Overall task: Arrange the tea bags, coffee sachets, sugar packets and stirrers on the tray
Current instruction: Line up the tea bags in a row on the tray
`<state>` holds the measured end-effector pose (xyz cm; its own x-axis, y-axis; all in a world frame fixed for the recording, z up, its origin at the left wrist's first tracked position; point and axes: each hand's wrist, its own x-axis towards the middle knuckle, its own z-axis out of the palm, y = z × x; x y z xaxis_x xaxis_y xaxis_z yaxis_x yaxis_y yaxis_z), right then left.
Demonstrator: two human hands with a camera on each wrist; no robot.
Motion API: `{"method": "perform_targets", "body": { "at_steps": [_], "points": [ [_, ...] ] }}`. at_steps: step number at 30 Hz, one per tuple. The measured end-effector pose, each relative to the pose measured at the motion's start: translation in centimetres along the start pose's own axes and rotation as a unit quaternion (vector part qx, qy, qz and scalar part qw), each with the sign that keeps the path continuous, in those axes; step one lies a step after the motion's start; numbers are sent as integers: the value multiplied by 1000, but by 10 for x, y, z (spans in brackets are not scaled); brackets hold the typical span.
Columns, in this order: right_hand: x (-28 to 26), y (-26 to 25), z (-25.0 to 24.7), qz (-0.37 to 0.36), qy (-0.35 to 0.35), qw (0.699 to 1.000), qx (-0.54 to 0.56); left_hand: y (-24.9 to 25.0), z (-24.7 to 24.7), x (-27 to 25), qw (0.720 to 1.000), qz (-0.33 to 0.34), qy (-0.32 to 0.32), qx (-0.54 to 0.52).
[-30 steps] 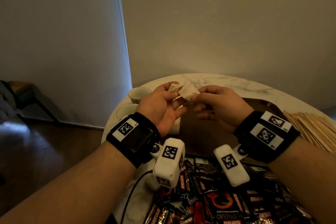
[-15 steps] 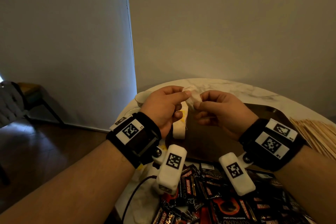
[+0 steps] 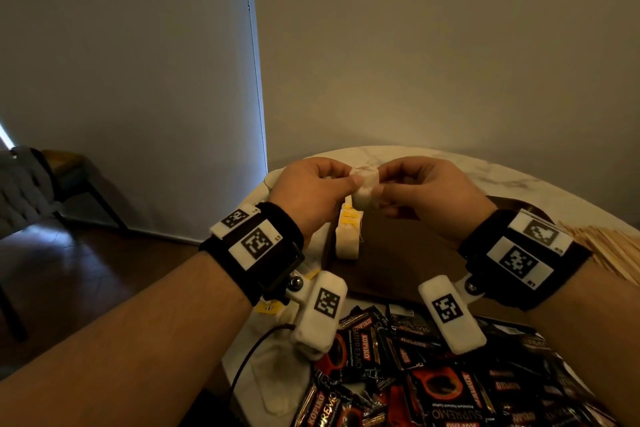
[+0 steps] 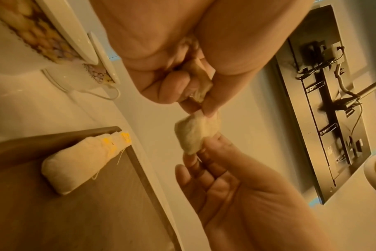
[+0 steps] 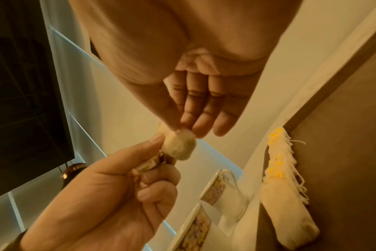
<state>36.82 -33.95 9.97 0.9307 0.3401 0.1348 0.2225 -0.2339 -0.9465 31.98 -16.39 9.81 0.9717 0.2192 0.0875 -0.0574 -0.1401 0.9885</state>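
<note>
Holding one tea bag [image 3: 364, 188] up in the air between both hands, right above the far left end of the tray [image 3: 408, 253]. Left hand [image 3: 311, 192] pinching the bag's top corner with thumb and forefinger, other fingers curled around what looks like a few more folded bags or tags tucked in the palm, hard to tell which. Right hand [image 3: 429, 192] pinching the bag's other end with thumb and fingertip, remaining fingers loosely extended, so a two-handed grip on the same bag.

Sitting inside the tray along its left edge: a neat row of tea bags [image 3: 348, 236] with yellow tags, strings trailing. Just left of the tray, outside it: patterned cup and saucer [image 5: 206, 214] on the marble counter [image 3: 519, 177]. Nearer than the tray: big messy pile of black Kopiko coffee sachets [image 3: 433, 374]. Off the tray's right end: heap of wooden stirrers [image 3: 609, 250].
</note>
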Motion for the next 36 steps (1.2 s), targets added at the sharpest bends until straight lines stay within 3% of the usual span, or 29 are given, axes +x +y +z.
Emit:
{"method": "perform_targets", "body": {
  "at_steps": [5,12,17,23,30,36],
  "points": [
    [3,13,7,62,0,998,20,-1,-4,-3,999,-31,12,31],
    [6,45,19,246,-78,966,3,-7,-5,-1,994,-58,15,94],
    [7,57,30,276,-89,956,41,-6,-4,1,993,-78,13,91],
    [10,58,31,297,-83,951,-21,-10,-1,6,992,-108,-14,68],
    [8,56,26,301,-86,949,-44,-19,0,4,985,-115,-25,127],
    [4,56,31,304,-84,949,17,-23,2,3,978,-119,-33,167]
  ]
}}
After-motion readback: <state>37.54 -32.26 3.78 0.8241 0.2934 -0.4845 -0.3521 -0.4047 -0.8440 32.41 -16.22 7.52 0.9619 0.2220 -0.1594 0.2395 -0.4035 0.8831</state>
